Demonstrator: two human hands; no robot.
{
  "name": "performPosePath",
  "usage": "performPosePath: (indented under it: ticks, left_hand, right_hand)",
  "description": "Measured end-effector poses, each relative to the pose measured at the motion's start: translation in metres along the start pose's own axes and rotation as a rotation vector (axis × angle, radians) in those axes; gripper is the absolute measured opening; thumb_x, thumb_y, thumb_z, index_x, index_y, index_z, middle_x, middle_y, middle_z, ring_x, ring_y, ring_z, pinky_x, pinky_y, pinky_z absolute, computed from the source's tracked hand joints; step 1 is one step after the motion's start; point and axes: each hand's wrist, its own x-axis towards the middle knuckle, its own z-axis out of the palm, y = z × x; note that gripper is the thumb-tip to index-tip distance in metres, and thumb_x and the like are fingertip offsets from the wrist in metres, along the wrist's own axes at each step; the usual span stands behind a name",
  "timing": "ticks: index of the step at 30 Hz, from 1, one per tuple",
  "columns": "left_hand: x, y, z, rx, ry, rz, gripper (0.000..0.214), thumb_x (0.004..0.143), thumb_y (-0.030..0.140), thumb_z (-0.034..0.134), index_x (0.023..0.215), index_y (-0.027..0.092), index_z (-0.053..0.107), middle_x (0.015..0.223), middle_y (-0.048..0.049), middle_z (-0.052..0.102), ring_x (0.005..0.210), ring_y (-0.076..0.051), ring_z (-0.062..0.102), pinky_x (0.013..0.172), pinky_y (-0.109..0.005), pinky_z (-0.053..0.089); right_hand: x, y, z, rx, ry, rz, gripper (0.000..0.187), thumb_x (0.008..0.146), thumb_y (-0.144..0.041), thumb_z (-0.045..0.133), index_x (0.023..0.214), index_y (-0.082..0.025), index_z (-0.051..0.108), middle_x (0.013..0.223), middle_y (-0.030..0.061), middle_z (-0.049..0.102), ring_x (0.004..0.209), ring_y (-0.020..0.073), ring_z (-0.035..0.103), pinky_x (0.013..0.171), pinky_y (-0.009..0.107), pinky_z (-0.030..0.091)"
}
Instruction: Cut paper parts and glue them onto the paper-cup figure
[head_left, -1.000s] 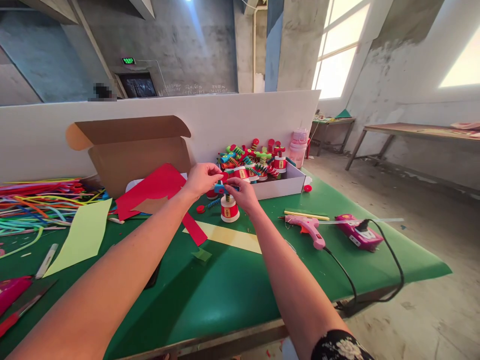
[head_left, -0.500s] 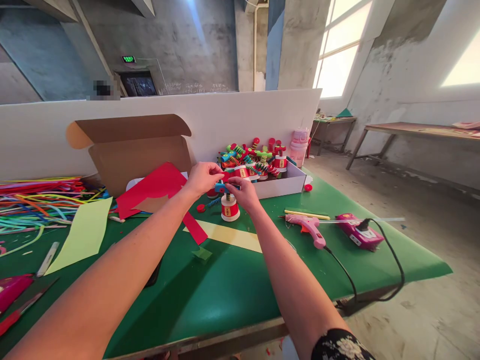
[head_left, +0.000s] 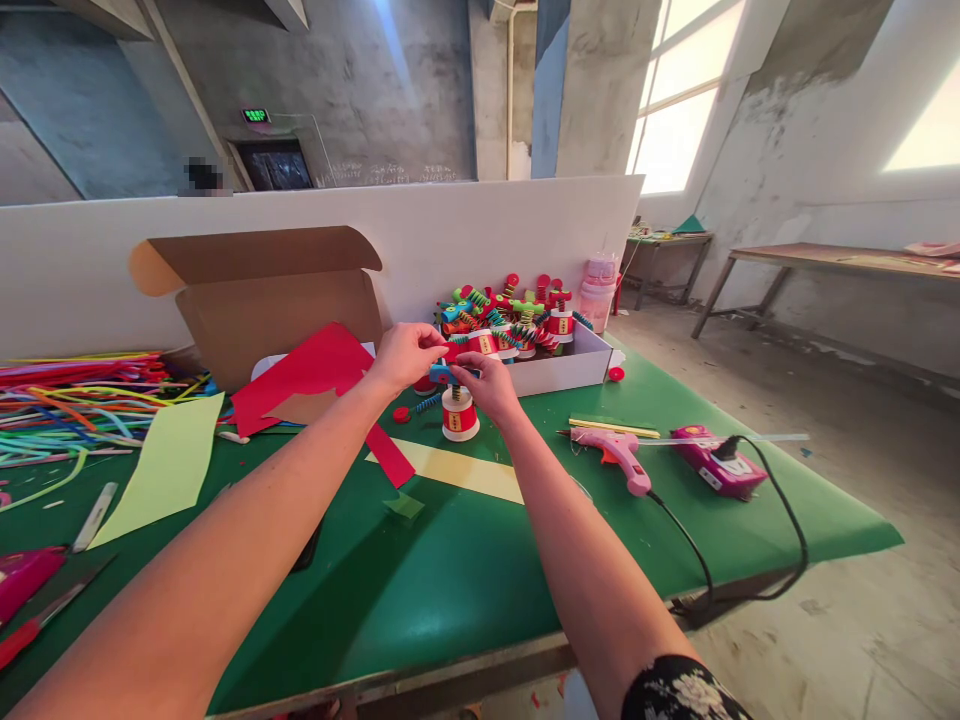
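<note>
A small craft figure (head_left: 459, 412) with a red-and-white cup base and a coiled stem stands on the green table (head_left: 465, 580). My left hand (head_left: 405, 355) pinches a red piece at the figure's top. My right hand (head_left: 491, 385) holds the blue piece at the top from the right side. Both hands meet above the cup base. Just behind them a white tray (head_left: 562, 372) holds several finished figures of the same kind.
An open cardboard box (head_left: 262, 300) and red paper (head_left: 315, 370) lie at the left, with pipe cleaners (head_left: 75, 400) and yellow-green paper (head_left: 165, 470). A pink glue gun (head_left: 615, 455) and a pink device (head_left: 716, 465) with a black cable lie at the right. A white board stands behind.
Both hands stay on the top of the figure, with only slight finger shifts. The view has drifted a little.
</note>
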Motion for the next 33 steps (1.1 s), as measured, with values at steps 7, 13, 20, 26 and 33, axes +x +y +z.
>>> performPosePath:
  ticks: [7, 13, 20, 26, 33]
  left_hand:
    - [-0.0020, 0.0030, -0.0007, 0.024, 0.009, 0.002, 0.017, 0.068, 0.034, 0.066, 0.070, 0.018, 0.069, 0.061, -0.0035, 0.066, 0.058, -0.016, 0.056, 0.055, -0.026, 0.042]
    - [-0.0012, 0.0060, -0.0017, 0.026, 0.022, 0.016, 0.014, 0.066, 0.031, 0.066, 0.069, 0.018, 0.068, 0.065, -0.0039, 0.068, 0.061, -0.016, 0.057, 0.056, -0.026, 0.041]
    - [-0.0017, 0.0065, -0.0013, 0.057, 0.020, 0.029, 0.011, 0.066, 0.029, 0.067, 0.069, 0.018, 0.069, 0.067, -0.0037, 0.069, 0.063, -0.017, 0.057, 0.056, -0.026, 0.039]
    - [-0.0021, 0.0063, -0.0010, 0.070, 0.025, 0.036, 0.011, 0.066, 0.028, 0.067, 0.069, 0.018, 0.069, 0.066, -0.0033, 0.069, 0.061, -0.016, 0.057, 0.056, -0.026, 0.040]
    - [-0.0027, 0.0082, -0.0015, 0.078, 0.008, 0.038, 0.010, 0.066, 0.027, 0.066, 0.069, 0.019, 0.069, 0.064, -0.0029, 0.067, 0.061, -0.016, 0.057, 0.056, -0.026, 0.039]
  right_hand:
    - [-0.0007, -0.0004, 0.0004, 0.020, 0.010, 0.008, 0.016, 0.078, -0.028, 0.067, 0.089, -0.017, 0.071, 0.090, 0.0038, 0.074, 0.085, 0.0181, 0.067, 0.082, 0.031, 0.051]
    - [-0.0004, 0.0020, 0.0009, 0.048, 0.021, 0.012, 0.017, 0.078, -0.029, 0.067, 0.090, -0.018, 0.072, 0.091, 0.0037, 0.074, 0.087, 0.0183, 0.067, 0.083, 0.031, 0.052]
    - [0.0004, 0.0043, 0.0020, 0.052, 0.011, 0.006, 0.018, 0.078, -0.031, 0.068, 0.090, -0.018, 0.072, 0.090, 0.0034, 0.074, 0.086, 0.0181, 0.068, 0.081, 0.030, 0.052]
    - [0.0009, 0.0067, 0.0026, 0.049, 0.021, 0.009, 0.018, 0.078, -0.032, 0.068, 0.089, -0.019, 0.072, 0.090, 0.0030, 0.075, 0.086, 0.0184, 0.068, 0.081, 0.030, 0.052]
    - [0.0017, 0.0080, 0.0020, 0.049, 0.022, 0.003, 0.018, 0.078, -0.033, 0.068, 0.089, -0.019, 0.072, 0.091, 0.0044, 0.075, 0.088, 0.0194, 0.068, 0.082, 0.032, 0.052]
